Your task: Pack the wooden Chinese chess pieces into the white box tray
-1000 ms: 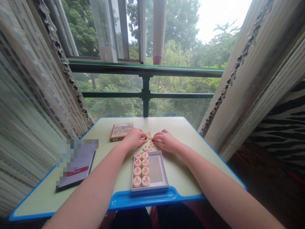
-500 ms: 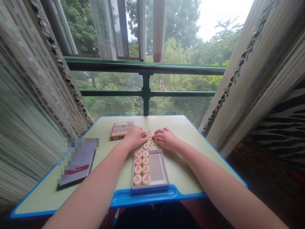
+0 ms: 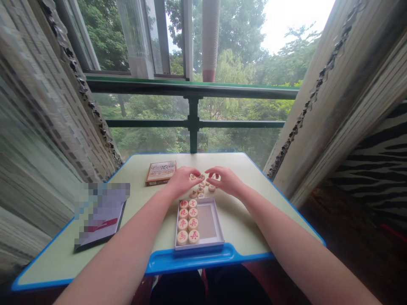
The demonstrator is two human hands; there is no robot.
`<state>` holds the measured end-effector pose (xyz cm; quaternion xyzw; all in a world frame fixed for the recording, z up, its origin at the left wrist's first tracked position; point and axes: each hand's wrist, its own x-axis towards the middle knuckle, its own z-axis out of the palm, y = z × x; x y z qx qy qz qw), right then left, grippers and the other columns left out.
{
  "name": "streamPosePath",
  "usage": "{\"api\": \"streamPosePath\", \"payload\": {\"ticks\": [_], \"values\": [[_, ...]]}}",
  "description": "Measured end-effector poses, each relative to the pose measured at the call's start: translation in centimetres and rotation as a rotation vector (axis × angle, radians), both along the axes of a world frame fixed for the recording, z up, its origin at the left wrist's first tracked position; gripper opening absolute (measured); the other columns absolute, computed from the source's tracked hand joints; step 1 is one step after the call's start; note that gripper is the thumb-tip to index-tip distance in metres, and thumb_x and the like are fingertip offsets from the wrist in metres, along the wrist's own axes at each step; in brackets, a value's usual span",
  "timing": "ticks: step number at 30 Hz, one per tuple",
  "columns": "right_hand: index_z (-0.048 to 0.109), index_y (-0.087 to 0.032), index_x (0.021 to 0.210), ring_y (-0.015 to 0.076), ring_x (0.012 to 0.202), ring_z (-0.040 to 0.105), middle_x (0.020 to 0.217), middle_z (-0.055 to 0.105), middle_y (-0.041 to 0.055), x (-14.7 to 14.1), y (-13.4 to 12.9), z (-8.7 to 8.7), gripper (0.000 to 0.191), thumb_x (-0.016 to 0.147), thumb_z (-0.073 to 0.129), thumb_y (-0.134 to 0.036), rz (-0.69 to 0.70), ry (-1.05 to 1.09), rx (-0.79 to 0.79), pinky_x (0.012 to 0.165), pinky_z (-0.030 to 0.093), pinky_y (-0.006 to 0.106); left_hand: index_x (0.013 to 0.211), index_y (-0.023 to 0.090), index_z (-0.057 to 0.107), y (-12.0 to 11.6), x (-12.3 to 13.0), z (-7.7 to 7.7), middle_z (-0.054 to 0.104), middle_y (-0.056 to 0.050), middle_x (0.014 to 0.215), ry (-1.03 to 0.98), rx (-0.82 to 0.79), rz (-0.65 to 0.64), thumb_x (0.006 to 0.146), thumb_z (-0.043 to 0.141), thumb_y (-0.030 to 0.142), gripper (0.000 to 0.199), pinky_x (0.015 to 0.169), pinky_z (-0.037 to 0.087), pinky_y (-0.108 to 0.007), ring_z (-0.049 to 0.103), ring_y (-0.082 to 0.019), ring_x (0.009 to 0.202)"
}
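Looks out through grey-framed window (image 3: 162, 38) at 11 o'clock, onto leafy trees (image 3: 235, 72) at 1. Shows ribbed pipe (image 3: 210, 38) at 12, green railing (image 3: 140, 87) from 10 to 2. Flanked by patterned curtain (image 3: 28, 76) at 10, another drape (image 3: 318, 118) at 2. Includes zebra-striped surface (image 3: 381, 161) at 3, dark floor (image 3: 337, 212) at 4, blue-edged table (image 3: 229, 160) at 6. Lit by daylight from 12.

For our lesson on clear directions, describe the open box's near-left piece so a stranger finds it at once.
On the pale, blue-edged table, find the open box by the near edge. Red-marked round pieces stand in two columns along its left side. The near-left piece alone bears 馬.
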<state>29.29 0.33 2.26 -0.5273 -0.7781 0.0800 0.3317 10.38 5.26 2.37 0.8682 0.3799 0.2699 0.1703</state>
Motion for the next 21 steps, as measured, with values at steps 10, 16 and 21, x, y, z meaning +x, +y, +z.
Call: {"api": "streamPosePath", "payload": {"ticks": [10,16,21], "values": [[0.066,-0.019,0.099,0.0149,0.078,0.053,0.086,0.065,0.0052,0.0,0.3,-0.4,0.024,0.077,0.06,-0.024,-0.028,-0.075,-0.025,0.075,0.042,0.029,0.1,0.018,0.066,0.7,-0.1,-0.2,0.069,-0.005,0.098,-0.05,-0.026,0.01,0.075,0.058,0.038,0.033,0.085,0.045,-0.031,0.06,-0.02,0.093],[0.072,-0.022,0.089,0.0193,0.087,0.048,0.098,0.062,0.0071,0.3,0.4,-1.1,0.018,0.076,0.06,-0.027,-0.021,-0.277,-0.021,0.084,0.038,0.034,0.096,0.017,0.068,1.1,-0.4,-0.6,0.068,-0.007,0.101,0.078,0.049,0.116,0.076,0.057,0.032,0.027,0.089,0.043,-0.032,0.06,-0.022,0.095],[0.07,-0.021,0.096,0.0201,0.088,0.047,0.101,0.062,0.0078,0.3,0.5,-1.2,0.024,0.08,0.055,-0.031,-0.051,-0.268,-0.06,0.085,0.037,0.036,0.095,0.017,0.069,0.9,-0.4,-0.4,0.068,-0.008,0.098,0.179,0.044,0.183,0.076,0.056,0.036,0.03,0.087,0.044,-0.032,0.06,-0.023,0.094]]}}
